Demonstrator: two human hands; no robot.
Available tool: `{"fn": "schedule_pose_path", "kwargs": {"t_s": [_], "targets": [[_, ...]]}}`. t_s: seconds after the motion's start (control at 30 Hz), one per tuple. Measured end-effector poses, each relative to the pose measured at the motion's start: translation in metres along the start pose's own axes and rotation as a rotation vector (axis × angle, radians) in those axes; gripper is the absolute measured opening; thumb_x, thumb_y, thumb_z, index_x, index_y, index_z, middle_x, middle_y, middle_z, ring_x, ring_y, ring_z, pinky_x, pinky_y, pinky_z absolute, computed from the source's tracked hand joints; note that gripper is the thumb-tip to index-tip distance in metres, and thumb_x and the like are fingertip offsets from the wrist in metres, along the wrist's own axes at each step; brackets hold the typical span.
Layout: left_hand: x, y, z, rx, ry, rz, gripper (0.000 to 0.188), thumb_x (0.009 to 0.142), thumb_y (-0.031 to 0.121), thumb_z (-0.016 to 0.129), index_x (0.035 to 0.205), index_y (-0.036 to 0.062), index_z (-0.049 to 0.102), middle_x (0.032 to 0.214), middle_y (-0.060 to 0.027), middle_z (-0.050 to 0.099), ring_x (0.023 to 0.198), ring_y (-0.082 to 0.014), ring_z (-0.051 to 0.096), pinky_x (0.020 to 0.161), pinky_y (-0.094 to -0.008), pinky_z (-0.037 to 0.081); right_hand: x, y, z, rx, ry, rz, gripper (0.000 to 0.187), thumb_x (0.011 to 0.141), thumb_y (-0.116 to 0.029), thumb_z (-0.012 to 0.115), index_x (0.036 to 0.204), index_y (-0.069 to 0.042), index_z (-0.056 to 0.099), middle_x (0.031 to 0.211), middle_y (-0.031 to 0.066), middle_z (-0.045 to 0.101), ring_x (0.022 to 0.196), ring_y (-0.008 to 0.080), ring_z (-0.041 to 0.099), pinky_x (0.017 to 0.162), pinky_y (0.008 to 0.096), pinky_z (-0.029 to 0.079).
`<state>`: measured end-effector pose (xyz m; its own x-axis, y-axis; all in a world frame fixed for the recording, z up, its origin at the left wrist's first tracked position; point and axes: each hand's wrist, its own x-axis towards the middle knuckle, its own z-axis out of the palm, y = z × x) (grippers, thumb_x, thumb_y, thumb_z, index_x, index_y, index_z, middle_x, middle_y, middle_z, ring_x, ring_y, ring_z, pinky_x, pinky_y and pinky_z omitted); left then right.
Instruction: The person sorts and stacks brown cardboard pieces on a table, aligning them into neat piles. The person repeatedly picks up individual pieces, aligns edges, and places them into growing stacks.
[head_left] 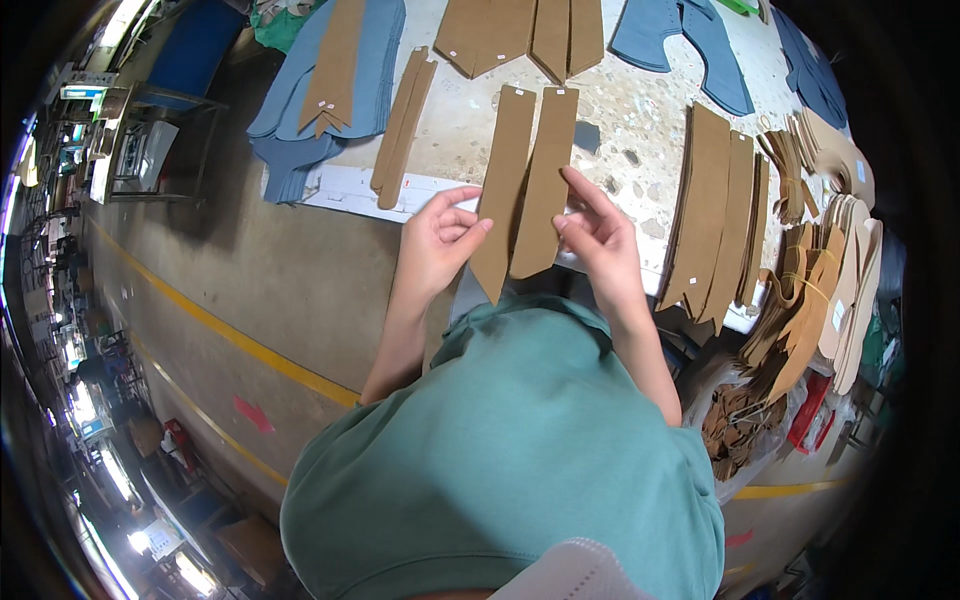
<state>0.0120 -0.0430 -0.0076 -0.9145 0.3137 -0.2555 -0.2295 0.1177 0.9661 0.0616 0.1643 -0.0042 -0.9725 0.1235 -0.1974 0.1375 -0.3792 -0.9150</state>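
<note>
Two long brown cut strips hang partly over the table's near edge in front of me. My left hand (445, 238) pinches the outer edge of the left strip (506, 170), which ends in a slanted point. My right hand (603, 238) has its thumb and fingers on the outer edge of the right strip (552, 150), whose near end is blunter. The strips lie side by side, touching or slightly overlapping lower down, with a narrow gap between them higher up. Small white labels sit at their far ends.
On the worn white table (640, 190) lie narrow brown strips (403, 130), blue cut pieces (270, 120), wide brown pieces (487, 35) and notched brown stacks (700, 200). Tied brown bundles (800, 290) hang over the right edge. Below them stands a plastic bag of brown scraps (740, 430).
</note>
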Motion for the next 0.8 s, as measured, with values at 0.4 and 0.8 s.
{"fn": "schedule_pose_path", "kwargs": {"t_s": [0.4, 0.8], "targets": [[-0.007, 0.002, 0.007, -0.195, -0.057, -0.158, 0.039, 0.097, 0.005, 0.056, 0.135, -0.0016, 0.051, 0.1, -0.0102, 0.071, 0.085, -0.0117, 0.068, 0.07, -0.0256, 0.057, 0.003, 0.012, 0.014, -0.122, -0.148, -0.02, 0.053, 0.088, 0.007, 0.061, 0.14, 0.005, 0.048, 0.125, 0.0098, 0.05, 0.081, 0.0074, 0.06, 0.07, 0.0195, 0.051], [-0.007, 0.003, 0.015, -0.197, -0.067, -0.099, 0.045, 0.096, 0.006, 0.06, 0.138, -0.0035, 0.046, 0.097, -0.0094, 0.07, 0.085, -0.0116, 0.068, 0.07, -0.0247, 0.057, -0.002, 0.004, 0.008, -0.453, 0.036, -0.113, 0.05, 0.089, -0.002, 0.063, 0.138, -0.003, 0.052, 0.105, 0.0119, 0.06, 0.073, 0.0131, 0.06, 0.069, 0.0269, 0.052]]}}
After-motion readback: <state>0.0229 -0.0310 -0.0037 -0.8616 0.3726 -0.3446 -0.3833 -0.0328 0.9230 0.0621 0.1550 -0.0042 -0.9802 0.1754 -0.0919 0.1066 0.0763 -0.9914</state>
